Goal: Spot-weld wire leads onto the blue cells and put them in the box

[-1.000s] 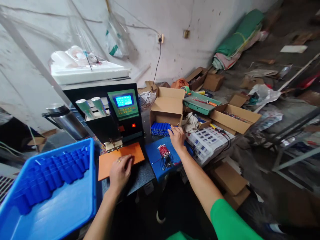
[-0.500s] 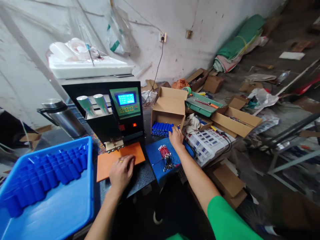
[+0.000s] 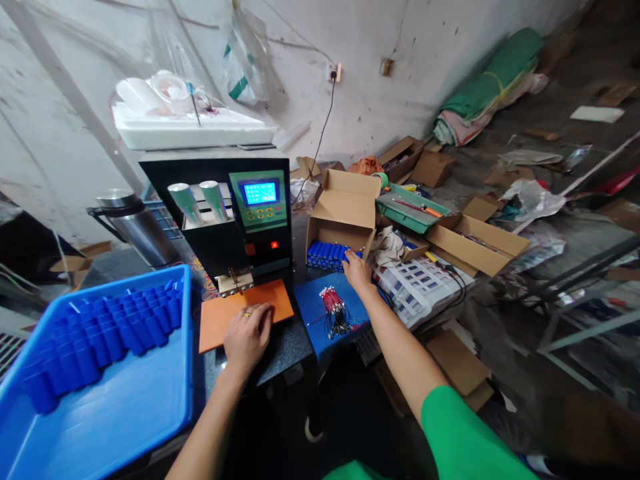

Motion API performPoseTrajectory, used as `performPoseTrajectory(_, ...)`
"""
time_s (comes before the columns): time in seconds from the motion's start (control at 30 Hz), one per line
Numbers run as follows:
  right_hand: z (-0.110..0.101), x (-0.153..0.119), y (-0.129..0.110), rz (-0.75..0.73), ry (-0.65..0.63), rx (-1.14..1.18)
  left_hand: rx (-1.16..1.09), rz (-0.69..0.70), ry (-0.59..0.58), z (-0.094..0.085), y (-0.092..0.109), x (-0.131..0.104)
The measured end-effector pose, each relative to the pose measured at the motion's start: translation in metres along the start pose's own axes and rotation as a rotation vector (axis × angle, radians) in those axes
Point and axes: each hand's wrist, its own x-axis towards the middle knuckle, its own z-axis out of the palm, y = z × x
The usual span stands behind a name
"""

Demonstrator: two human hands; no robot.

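My left hand (image 3: 247, 335) rests on the near part of an orange board (image 3: 215, 327), below the electrode tips of a black spot welder (image 3: 203, 250). Its fingers are curled under; whatever they may hold is hidden. At the front right of an open cardboard box (image 3: 345, 203), my right hand (image 3: 358, 272) has its fingers closed around the end of a blue battery cell (image 3: 354, 254). More blue cells (image 3: 325, 253) lie stacked in that box. Red and black wire leads (image 3: 334, 310) with white connectors lie in a bundle on a blue mat (image 3: 313, 320).
A blue tray (image 3: 130, 427) of upright blue cell packs stands at the left. Behind it is a steel jug (image 3: 145, 233). To the right are a white plastic crate (image 3: 425, 290), a green tool tray (image 3: 410, 213) and an open carton (image 3: 485, 250). A foam lid (image 3: 195, 133) tops the welder.
The view has shifted slightly, so the scene sits a little further right. Both hands remain at the same places, the right one at the box of cells.
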Motion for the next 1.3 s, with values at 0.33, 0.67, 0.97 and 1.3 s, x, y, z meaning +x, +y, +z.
performPoseTrajectory(0.33,-0.001,-0.005,0.005,-0.05,0.032,-0.08,0.031,0.017,0.02,0.0,0.002,0.001)
performPoseTrajectory(0.67,-0.002,-0.005,0.008,-0.023,-0.003,-0.089,0.04,0.016,0.012,0.004,-0.001,-0.001)
performPoseTrajectory(0.97,-0.002,0.0,0.01,-0.03,-0.013,-0.082,0.044,0.0,0.018,0.005,0.0,-0.001)
performPoseTrajectory(1.3,0.004,-0.002,0.023,-0.091,0.072,0.056,0.048,0.011,0.02,0.006,0.0,-0.002)
